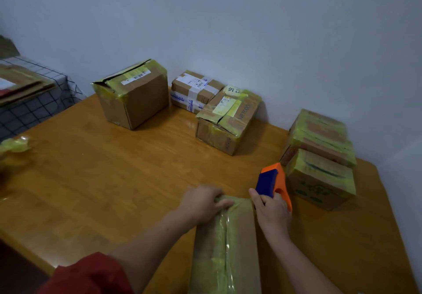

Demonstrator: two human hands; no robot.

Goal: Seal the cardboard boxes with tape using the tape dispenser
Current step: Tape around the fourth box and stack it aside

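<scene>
A long cardboard box (237, 243) lies lengthwise in front of me on the wooden table (114, 179), with yellowish clear tape running along its top seam. My left hand (202, 202) grips the box's far left corner, fingers curled over the taped end. My right hand (271, 211) holds the orange and blue tape dispenser (272, 183) at the box's far right corner.
Several taped boxes stand toward the wall: a large one (134, 93), a small one (194, 90), a dented one (228, 120), and a stack (319, 156) at the right. A crumpled tape scrap (16, 144) lies at the left. Flattened cardboard (22, 86) rests on a checkered surface.
</scene>
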